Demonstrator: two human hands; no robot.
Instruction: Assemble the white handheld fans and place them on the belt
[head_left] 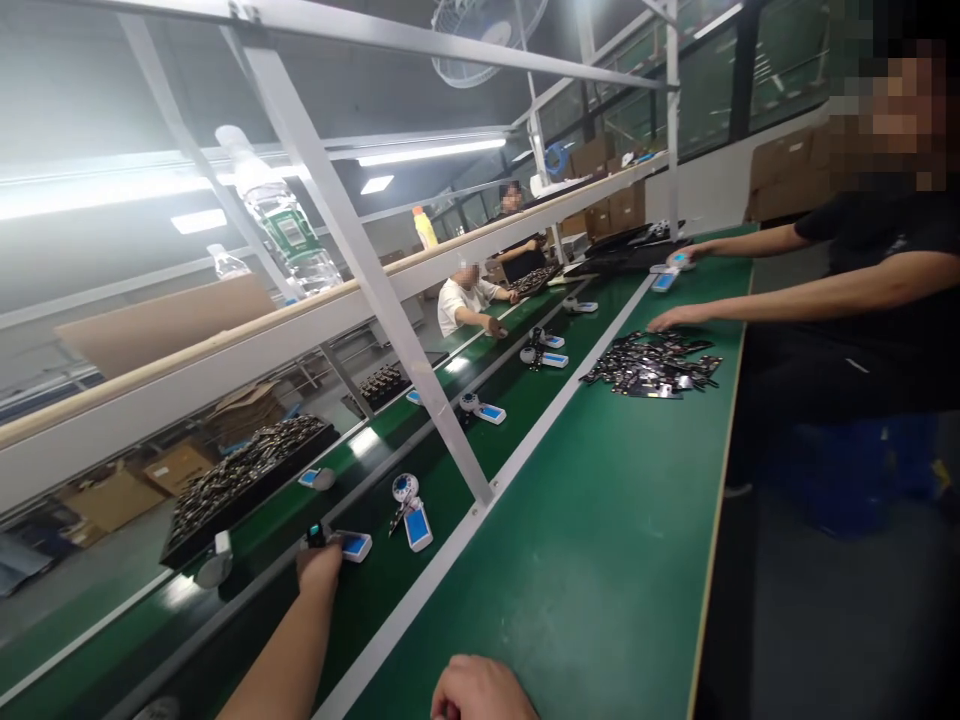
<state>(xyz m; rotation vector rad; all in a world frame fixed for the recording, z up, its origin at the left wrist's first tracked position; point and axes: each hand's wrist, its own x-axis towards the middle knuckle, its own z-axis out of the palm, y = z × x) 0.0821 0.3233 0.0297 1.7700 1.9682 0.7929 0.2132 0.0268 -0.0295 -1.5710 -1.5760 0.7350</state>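
Observation:
My left hand (319, 565) reaches over the green conveyor belt, its fingers closed around a white handheld device with a blue panel (355, 547). A small dark part with a cyan patch (315, 536) shows above the fingers. Just right of that hand lies another white device with a round head and blue panel (418, 526), apart from it. My right hand (484, 688) rests at the near end of the green worktable (592, 560). Its fingers are curled under, so whatever they hold, if anything, is hidden.
Several similar devices (491, 412) lie along the belt. A metal post (375, 290) rises between belt and worktable. Small dark parts (652, 365) are heaped near a co-worker's hands (679, 316). A black tray of parts (247, 480) stands beyond the belt; a bottle (289, 235) sits on the shelf.

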